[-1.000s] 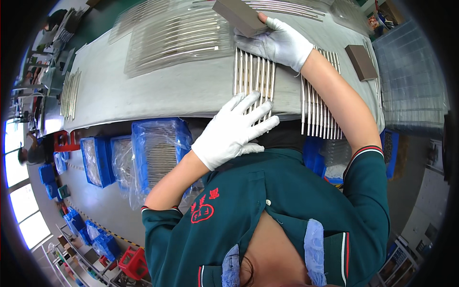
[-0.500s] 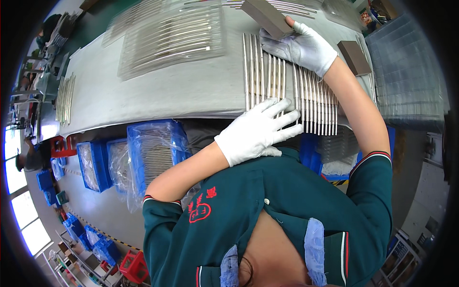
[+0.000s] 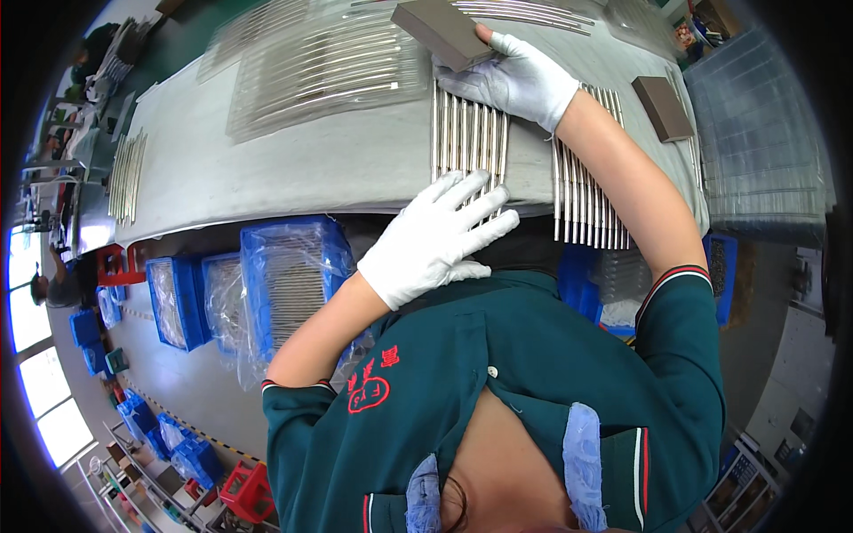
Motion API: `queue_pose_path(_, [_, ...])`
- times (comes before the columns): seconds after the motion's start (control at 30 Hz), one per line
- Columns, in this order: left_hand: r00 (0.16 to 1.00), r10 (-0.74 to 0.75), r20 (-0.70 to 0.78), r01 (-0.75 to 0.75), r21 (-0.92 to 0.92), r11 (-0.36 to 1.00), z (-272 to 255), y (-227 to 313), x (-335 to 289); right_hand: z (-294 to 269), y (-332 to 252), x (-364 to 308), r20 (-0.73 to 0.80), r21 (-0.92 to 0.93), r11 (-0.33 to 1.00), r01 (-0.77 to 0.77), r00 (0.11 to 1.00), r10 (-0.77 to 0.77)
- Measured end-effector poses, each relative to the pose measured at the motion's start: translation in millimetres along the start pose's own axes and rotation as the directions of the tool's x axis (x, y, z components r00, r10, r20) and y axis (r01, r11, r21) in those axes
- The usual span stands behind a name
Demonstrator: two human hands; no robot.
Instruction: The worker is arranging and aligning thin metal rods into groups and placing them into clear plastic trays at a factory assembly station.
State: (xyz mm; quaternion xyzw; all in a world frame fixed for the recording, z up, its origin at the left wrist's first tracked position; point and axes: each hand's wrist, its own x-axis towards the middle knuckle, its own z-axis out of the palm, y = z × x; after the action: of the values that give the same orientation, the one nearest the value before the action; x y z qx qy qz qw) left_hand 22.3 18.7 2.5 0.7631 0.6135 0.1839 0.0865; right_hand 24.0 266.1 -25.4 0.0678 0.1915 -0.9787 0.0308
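Both hands gloved white. Left hand open, fingers spread, flat on near ends of a row of thin metal rods at counter edge. Right hand closed around brown sanding block, block at far end of same row. Rods side by side, long axes running away from the body, near ends at counter edge. Block lies beyond left hand, along the rod axis; right hand the nearer to it. Second rod row just right, under right forearm. Spare block farther right. Blue bins below counter.
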Motion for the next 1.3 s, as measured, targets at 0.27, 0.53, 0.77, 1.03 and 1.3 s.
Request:
queue_pose_path(0.27, [0.998, 0.062, -0.021, -0.062, -0.034, 0.997, 8.9, 3.4, 12.2, -5.3, -17.5, -23.5, 0.031, -0.003, 0.998, -0.067, 0.997, 0.067])
queue_pose_path(0.53, [0.98, -0.173, -0.097, 0.186, 0.144, 0.972, 3.4, -19.4, 6.3, 5.0, -68.4, -117.0, -0.005, -0.704, 0.613, 0.359, 0.86, -0.51])
queue_pose_path(0.77, [0.984, -0.156, -0.08, 0.165, 0.115, 0.98, 13.4, -10.8, 17.6, -14.0, -98.8, -128.8, 0.102, -0.873, -0.345, -0.345, 0.562, -0.821])
queue_pose_path(1.03, [0.982, -0.172, -0.082, 0.18, 0.111, 0.977, 14.7, -3.9, 23.6, -40.7, -97.4, -96.8, 0.122, -0.892, -0.354, -0.28, 0.605, -0.787])
queue_pose_path(1.3, [0.97, -0.209, -0.12, 0.226, 0.147, 0.963, 17.3, -6.8, 17.4, -34.3, -86.4, -93.7, -0.021, -0.86, -0.307, -0.408, 0.63, -0.777])
